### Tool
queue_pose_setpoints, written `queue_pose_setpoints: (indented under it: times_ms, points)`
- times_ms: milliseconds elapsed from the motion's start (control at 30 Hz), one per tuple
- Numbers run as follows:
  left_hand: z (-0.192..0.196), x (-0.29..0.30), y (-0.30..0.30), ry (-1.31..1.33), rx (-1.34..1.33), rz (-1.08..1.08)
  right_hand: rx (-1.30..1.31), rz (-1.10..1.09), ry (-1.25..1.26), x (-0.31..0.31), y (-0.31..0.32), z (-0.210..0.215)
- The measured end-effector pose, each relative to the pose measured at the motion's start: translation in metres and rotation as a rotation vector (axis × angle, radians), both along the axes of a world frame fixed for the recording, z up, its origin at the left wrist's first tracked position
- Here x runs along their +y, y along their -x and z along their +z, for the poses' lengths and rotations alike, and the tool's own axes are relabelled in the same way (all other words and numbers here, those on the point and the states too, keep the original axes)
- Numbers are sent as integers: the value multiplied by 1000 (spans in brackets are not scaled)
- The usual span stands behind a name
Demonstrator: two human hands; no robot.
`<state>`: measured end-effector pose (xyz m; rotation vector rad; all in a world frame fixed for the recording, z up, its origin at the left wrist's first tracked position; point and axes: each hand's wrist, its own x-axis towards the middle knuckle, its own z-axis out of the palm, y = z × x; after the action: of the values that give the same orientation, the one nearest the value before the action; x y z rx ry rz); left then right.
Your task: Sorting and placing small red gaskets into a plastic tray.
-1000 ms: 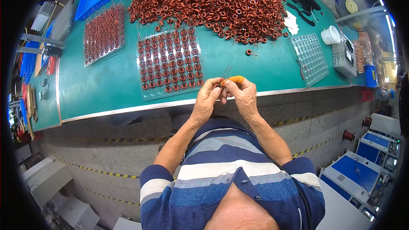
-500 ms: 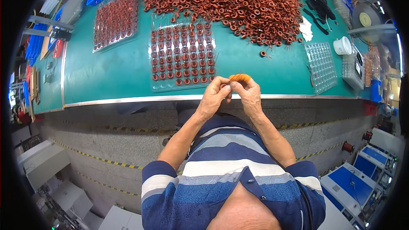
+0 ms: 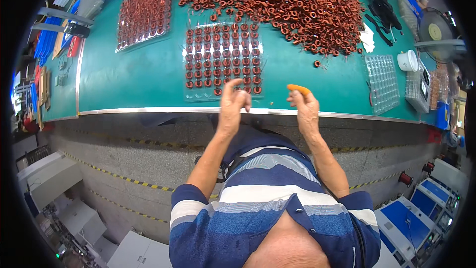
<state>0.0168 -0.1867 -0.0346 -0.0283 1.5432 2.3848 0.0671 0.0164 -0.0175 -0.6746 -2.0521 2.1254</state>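
My left hand (image 3: 231,109) reaches over the near edge of a clear plastic tray (image 3: 201,95), its fingers parted and slightly blurred. It covers part of the front row of copper-wound ring coils (image 3: 217,92); no coil shows clearly between its fingers. To the right, over the table's front edge, is my right hand (image 3: 307,113). An orange finger cover (image 3: 299,89) appears to sit on its bent index finger, with the thumb apart below and nothing visible between them. The tray holds rows of coils with thin wire ends.
A big heap of loose coils (image 3: 277,0) spreads across the back of the green table (image 3: 139,79). Left stands another filled tray (image 3: 144,15); right lies an empty-looking clear tray (image 3: 383,84) beside a white tub (image 3: 407,61). One stray coil (image 3: 317,63) lies before the heap.
My hands have separated from being together around a small coil with wires. The left has moved left to the tray, the right slightly right. The view has shifted a little.
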Motion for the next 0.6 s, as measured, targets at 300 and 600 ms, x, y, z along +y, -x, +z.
queue_pose_setpoints:
  times_ms: [300,600]
  points:
    - [-54,-119,28,596,181,386,-130,41,-74,36,-36,-36]
    - [-73,-95,33,1077,414,322,-165,6,-149,44,-28,-33]
